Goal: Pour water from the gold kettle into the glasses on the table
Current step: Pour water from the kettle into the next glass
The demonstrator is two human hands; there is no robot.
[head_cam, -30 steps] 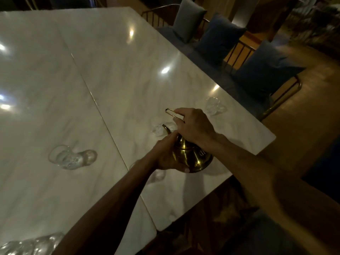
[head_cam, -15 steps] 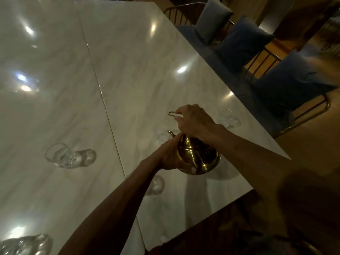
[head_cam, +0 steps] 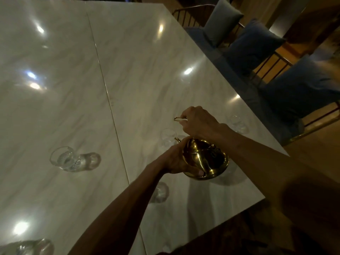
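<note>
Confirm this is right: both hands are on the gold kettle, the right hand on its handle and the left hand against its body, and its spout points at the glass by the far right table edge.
Only the glass is wrong. In the head view the gold kettle, right hand on its handle and left hand against its body, points its spout at the glass just ahead of it, not the glass by the right table edge.

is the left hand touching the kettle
Touching. The head view shows the left hand cupped against the side of the gold kettle, thumb pressed on its lower body, with no gap between them.
</note>
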